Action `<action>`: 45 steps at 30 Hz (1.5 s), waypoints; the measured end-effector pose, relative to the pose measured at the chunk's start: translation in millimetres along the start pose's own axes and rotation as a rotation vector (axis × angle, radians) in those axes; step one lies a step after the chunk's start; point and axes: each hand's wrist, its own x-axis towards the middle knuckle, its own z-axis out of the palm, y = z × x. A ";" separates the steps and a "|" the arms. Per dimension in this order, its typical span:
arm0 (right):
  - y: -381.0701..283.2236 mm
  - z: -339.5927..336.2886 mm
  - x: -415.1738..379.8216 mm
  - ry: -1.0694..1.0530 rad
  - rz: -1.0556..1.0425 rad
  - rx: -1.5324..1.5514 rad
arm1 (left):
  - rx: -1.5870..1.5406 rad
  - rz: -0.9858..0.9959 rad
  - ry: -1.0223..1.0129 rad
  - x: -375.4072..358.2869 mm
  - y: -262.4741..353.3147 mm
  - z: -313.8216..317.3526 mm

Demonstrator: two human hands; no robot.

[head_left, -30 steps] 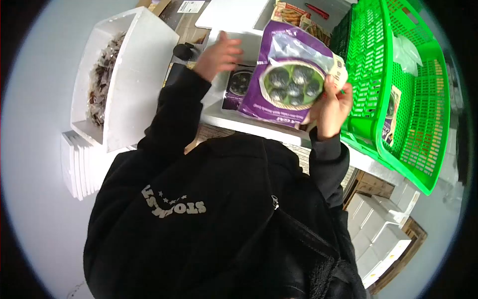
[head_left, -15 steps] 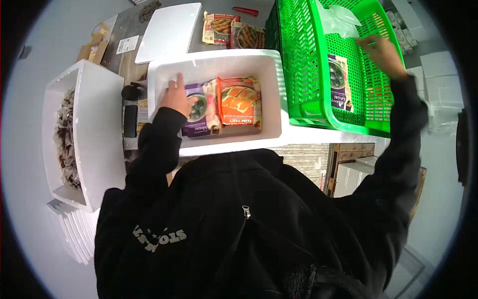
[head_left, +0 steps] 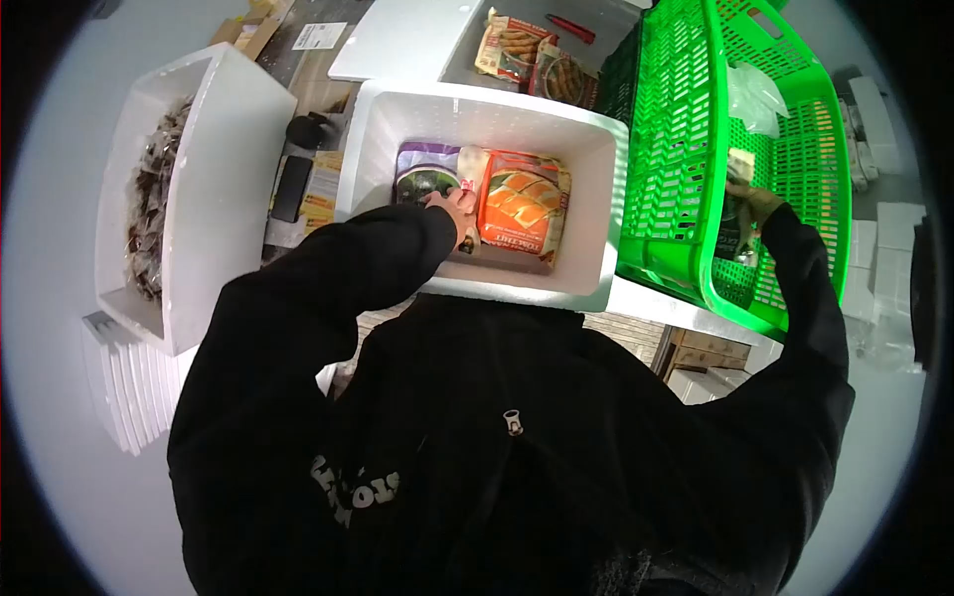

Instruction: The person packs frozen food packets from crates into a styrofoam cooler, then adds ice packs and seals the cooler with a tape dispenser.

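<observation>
Inside a white foam box (head_left: 596,219), my left hand (head_left: 457,214) lies over the right side of a purple-and-cream food packet (head_left: 425,179). Its partly visible fingers are apart and touch the packet without closing round it. An orange food packet (head_left: 522,209) lies flat just right of that hand. Down in the green plastic basket (head_left: 676,149), my right hand (head_left: 760,202) has its fingers closed on a dark-and-cream food packet (head_left: 733,233), partly covering it. A crumpled clear plastic bag (head_left: 755,99) sits in the basket beyond the right hand.
Behind the foam box lie two more food packets (head_left: 514,45) and a red pen-like object (head_left: 570,28), beside a white foam lid (head_left: 402,40). To the left, a second foam box (head_left: 224,199) holds dark, flaky packed contents. A black phone (head_left: 290,189) lies between the boxes.
My left hand has moved from the box's left inner side onto the purple packet. My right hand has come down from the basket's far side onto the packet inside. The view has shifted.
</observation>
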 end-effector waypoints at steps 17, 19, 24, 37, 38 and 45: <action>-57.3 -79.5 -104.7 0.409 -0.214 -0.198 | -0.679 0.304 1.004 -96.4 -66.0 -69.4; -37.1 -10.7 -60.5 0.292 0.060 -0.014 | -0.791 0.288 1.102 -127.6 -71.3 -68.5; -69.5 110.1 -35.1 0.308 0.019 -0.558 | -1.026 0.204 1.054 -173.0 -78.8 -37.4; -41.9 115.2 -40.2 0.290 0.170 -0.962 | -1.147 0.153 1.255 -215.5 -101.4 27.7; -44.4 111.9 -41.6 0.279 0.175 -0.983 | -1.150 0.133 1.252 -217.5 -105.3 29.7; -65.9 81.9 -59.8 0.252 0.183 -1.158 | -1.142 0.186 1.273 -224.2 -126.2 26.1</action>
